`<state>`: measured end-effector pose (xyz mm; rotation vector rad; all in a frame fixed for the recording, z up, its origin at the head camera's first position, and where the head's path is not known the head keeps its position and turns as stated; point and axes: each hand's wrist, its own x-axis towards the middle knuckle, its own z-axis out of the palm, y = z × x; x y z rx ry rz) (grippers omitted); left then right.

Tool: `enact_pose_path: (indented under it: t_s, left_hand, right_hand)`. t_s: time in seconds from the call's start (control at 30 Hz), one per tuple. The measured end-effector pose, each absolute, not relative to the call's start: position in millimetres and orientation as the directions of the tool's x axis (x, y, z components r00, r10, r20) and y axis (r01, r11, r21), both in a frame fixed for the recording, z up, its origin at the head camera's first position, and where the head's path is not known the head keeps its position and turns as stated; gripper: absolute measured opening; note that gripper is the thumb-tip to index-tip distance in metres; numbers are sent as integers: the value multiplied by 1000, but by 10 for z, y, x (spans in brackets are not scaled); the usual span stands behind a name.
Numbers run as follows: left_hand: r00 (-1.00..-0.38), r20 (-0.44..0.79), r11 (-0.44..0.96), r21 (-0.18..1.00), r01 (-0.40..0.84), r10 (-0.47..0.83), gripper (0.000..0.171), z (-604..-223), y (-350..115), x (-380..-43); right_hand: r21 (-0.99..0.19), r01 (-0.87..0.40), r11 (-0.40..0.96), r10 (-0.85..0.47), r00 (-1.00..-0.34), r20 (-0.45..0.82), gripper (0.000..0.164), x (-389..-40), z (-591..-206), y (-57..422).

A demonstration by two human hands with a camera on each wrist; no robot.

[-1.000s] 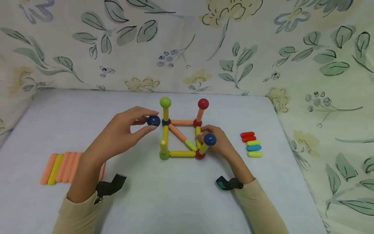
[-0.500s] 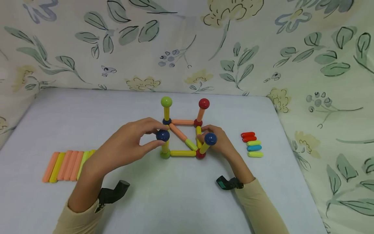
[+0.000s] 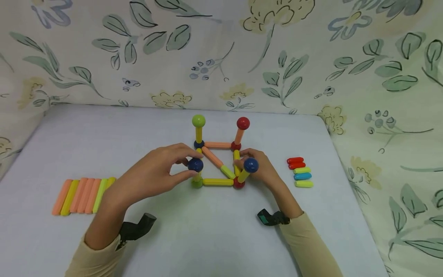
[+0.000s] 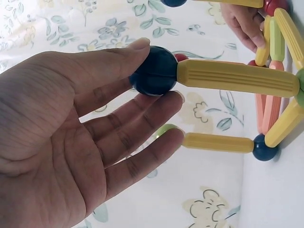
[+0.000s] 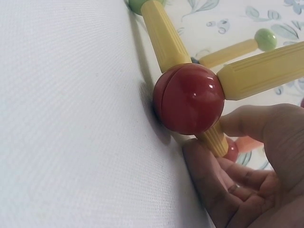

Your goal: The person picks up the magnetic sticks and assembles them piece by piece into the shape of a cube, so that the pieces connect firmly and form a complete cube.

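A ball-and-stick frame of magnetic rods lies as a square with a diagonal, an upright rod at each corner. My left hand (image 3: 152,173) pinches a dark blue ball (image 4: 154,71) between thumb and fingers. That ball sits against the top end of the upright yellow rod (image 4: 237,77) over the front-left green ball (image 3: 197,182). My right hand (image 3: 260,166) pinches the yellow side rod (image 5: 214,141) just behind the front-right red ball (image 5: 192,99). Above that corner, another blue ball (image 3: 250,165) tops its rod. Green (image 3: 199,120) and red balls (image 3: 243,123) cap the rear uprights.
On the left, a row of long orange, yellow and green rods (image 3: 83,195) lies partly behind my left forearm. Several short red, green and blue rods (image 3: 302,176) lie at right. A floral cloth (image 3: 221,57) hangs behind the white table (image 3: 214,231).
My left hand has carried the blue ball right and toward me, from beside the rear-left corner onto the front-left upright. My right hand keeps its grip on the side rod.
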<state>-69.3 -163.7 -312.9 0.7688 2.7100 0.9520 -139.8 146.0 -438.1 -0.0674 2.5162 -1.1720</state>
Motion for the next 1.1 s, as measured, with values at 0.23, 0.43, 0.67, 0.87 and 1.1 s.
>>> enact_pose_path:
  t_s: [0.23,0.43,0.67,0.87,1.1]
  left_hand:
    - [-858,4,676,614,407,513,52,-3096,-1651,-674]
    - [-894,-1,675,656,338,448,49,-3078,-1826,-598]
    - [-948,-66,756,621,206,312,47,-3220,-2178,-491]
    - [-975,-195,872,490,1,111,58,-3474,-2508,-364]
    - [-975,-223,916,394,-77,14,54,-3702,-2683,-201]
  right_hand:
    - [-752,99,652,-196,-936,-293,49,-1377,-4380,1480]
    - [-766,88,637,-212,-935,-284,49,-1361,-4399,1497]
    - [-770,50,636,-230,-940,-251,48,-1376,-4382,1478]
    - [-765,54,642,-231,-937,-260,48,-1373,-4357,1455]
    - [-752,75,655,-215,-935,-281,49,-1385,-4344,1459]
